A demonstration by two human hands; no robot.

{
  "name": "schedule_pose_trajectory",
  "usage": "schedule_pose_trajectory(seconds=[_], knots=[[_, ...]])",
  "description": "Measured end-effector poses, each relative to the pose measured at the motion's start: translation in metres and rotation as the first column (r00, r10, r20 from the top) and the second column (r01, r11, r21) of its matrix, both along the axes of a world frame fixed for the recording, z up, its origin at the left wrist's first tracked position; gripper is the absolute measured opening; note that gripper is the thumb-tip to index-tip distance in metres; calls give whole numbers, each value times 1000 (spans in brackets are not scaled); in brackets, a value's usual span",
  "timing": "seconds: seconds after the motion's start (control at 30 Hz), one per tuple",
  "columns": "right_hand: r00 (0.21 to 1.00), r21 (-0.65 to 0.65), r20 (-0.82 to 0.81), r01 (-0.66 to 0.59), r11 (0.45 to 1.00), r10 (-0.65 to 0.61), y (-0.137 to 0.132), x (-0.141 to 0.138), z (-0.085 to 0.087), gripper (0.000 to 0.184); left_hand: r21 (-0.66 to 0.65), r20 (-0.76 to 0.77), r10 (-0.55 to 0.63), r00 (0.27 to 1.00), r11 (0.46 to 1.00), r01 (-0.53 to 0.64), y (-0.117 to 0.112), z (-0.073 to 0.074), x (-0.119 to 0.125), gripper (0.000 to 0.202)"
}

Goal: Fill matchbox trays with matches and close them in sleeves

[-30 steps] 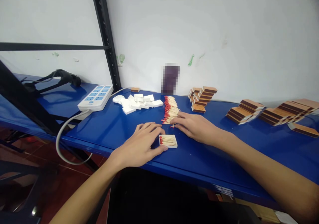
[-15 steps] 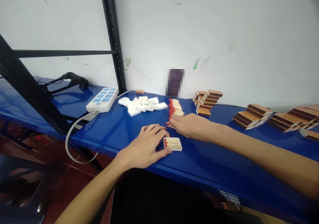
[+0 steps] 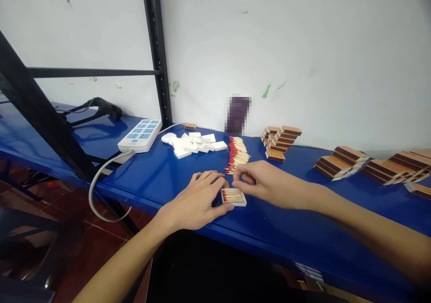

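My left hand (image 3: 198, 202) lies on the table's near edge, thumb and forefinger bracketing the left end of a small white matchbox tray (image 3: 244, 201). Red-tipped matches (image 3: 233, 196) lie side by side in that tray, heads to the left. Over its upper right edge is my right hand (image 3: 267, 184), fingers curled and thumb close to the forefinger; whatever they pinch, if anything, is too small or hidden to make out. Just beyond, a long row of loose matches (image 3: 239, 152) runs back toward the wall, heads also leftward.
White inner trays (image 3: 197, 143) are heaped at the back left, beside a power strip (image 3: 141, 134). Brown matchboxes (image 3: 283, 139) are stacked behind my right hand, with further stacks (image 3: 341, 161) along the right. A black shelf post (image 3: 156, 47) rises at left. The blue table (image 3: 269, 231) meets the wall.
My right hand has come back from the near end of the loose match row to the tray. The left hand stays at the tray. The view has shifted slightly.
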State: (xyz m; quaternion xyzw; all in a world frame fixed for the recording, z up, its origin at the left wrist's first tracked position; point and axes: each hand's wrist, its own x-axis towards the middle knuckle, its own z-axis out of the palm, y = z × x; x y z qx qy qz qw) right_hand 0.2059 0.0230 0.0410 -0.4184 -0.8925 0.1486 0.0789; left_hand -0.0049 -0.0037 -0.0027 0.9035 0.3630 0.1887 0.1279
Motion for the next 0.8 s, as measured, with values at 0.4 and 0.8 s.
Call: schedule_pose_trajectory(seconds=[0.4,0.8], knots=[[986,210,155,30,977,-63,29,21,-25,17,-7,-26,19,999,1000,-19,0,-1,2,27],[994,227,104,5,974,-30,38,16,-38,28,-18,-152,-5,988,1000,2,0,-2,3,39]])
